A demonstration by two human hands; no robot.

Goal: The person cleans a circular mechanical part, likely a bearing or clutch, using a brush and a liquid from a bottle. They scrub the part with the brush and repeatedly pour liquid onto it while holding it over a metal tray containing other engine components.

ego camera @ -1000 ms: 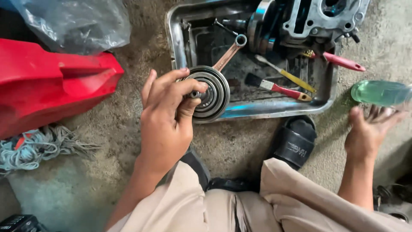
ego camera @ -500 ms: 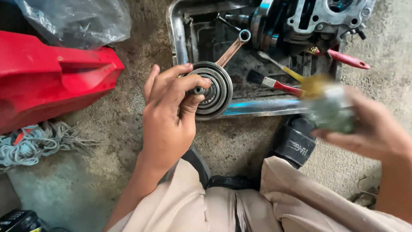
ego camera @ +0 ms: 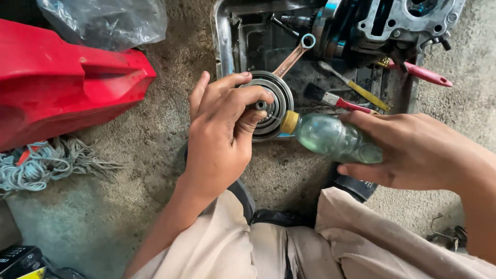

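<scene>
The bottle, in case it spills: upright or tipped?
Tipped: the bottle lies nearly sideways in the right hand, yellow-capped end toward the round metal part.

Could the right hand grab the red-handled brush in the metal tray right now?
Probably not right away. The right hand is full, wrapped around the greenish bottle. The red-handled brush lies uncovered in the metal tray just beyond the bottle, so the path looks open, but the hand would have to put the bottle down.

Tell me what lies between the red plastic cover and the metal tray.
Bare gritty floor only, between red cover and tray, seen from the head view.
</scene>
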